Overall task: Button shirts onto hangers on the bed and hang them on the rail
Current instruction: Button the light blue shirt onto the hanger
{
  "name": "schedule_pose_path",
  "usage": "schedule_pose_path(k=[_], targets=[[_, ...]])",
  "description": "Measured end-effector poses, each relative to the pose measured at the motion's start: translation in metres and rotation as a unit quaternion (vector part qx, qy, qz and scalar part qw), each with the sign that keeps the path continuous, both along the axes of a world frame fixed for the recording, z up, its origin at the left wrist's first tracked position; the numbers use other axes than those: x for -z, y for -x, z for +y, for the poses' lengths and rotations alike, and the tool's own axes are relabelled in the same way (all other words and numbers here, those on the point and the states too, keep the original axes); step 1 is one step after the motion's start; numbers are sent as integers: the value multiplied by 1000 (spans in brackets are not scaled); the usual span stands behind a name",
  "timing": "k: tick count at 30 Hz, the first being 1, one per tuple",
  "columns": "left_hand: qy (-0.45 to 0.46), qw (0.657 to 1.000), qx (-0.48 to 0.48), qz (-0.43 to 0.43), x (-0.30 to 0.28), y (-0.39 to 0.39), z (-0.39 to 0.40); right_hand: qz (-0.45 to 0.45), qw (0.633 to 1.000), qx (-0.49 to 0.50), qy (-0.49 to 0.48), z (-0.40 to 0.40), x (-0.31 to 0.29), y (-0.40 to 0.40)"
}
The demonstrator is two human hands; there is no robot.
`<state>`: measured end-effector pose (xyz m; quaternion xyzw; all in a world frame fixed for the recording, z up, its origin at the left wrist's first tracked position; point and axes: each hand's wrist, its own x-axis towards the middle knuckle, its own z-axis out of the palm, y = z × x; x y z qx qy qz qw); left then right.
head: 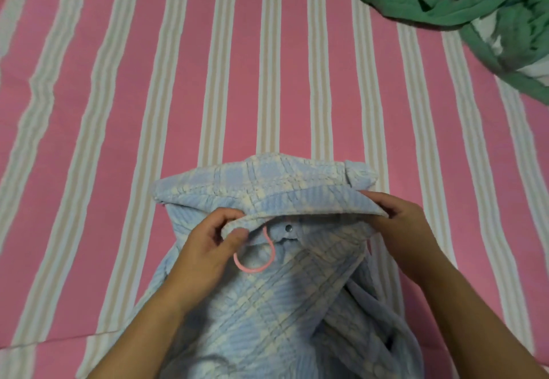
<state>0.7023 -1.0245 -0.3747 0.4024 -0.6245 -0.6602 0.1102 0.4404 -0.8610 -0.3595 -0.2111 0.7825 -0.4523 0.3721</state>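
**Status: Shirt on Hanger, Collar Being Set, Hanging Not Yet Done**

Pink bedsheet with white and beige stripes (pixel 208 66) covers the whole work surface. One light-blue and cream checked, textured-fabric shirt (pixel 282 304) lies on it at the near edge, collar end pointing away from the person.

**Progress**
- A thin pink plastic hanger hook (pixel 255 265) emerges from the neck opening and curls over the shirt front, so the hanger appears to be already inside the garment. Its shoulders are hidden by fabric.
- A small round metal snap (pixel 288 227) is visible just below the collar band. Whether it is fastened cannot be determined; lower fastenings are not visible.
- The rail is not in view. Hanging is judged to remain outstanding.
- A crumpled green and white garment (pixel 475 7) lies at the far right corner of the bed, well apart from the shirt, and may be a further item to process.

**Hand State**
- Left hand (pixel 208 248): fingers and thumb curled, pinching the collar edge beside the hook.
- Right hand (pixel 398 224): fingers curled, gripping the opposite end of the collar.

**Shirt Condition**
The collar is folded toward the person and drawn taut between both hands. The body is rumpled, with diagonal folds crossing below the neck.
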Motion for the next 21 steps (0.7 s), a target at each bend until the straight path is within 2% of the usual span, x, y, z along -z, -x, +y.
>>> schedule_pose_path(k=[2,6,8,11,13,15,18,21], targets=[[-10,999,44,-4,-3,-9,-6,-26,999,-26,-11,1,2,3],[9,1000,29,-1,-3,-16,-23,-77,989,-111,-64,2,2,9],[-44,998,6,38,-3,-15,-31,-88,984,-139,-72,3,2,13],[-194,974,-7,115,-2,-11,-34,-142,983,-104,-48,5,9,14],[-249,962,-26,105,0,-8,-37,-205,977,-51,-22,4,15,12],[-259,962,-21,86,3,-8,-44,-264,964,-15,10,4,21,11],[-260,963,-23,69,0,-5,-55,-331,942,-36,40,2,25,9],[-270,958,-84,48,-5,2,-56,-382,922,-39,54,-4,24,2]])
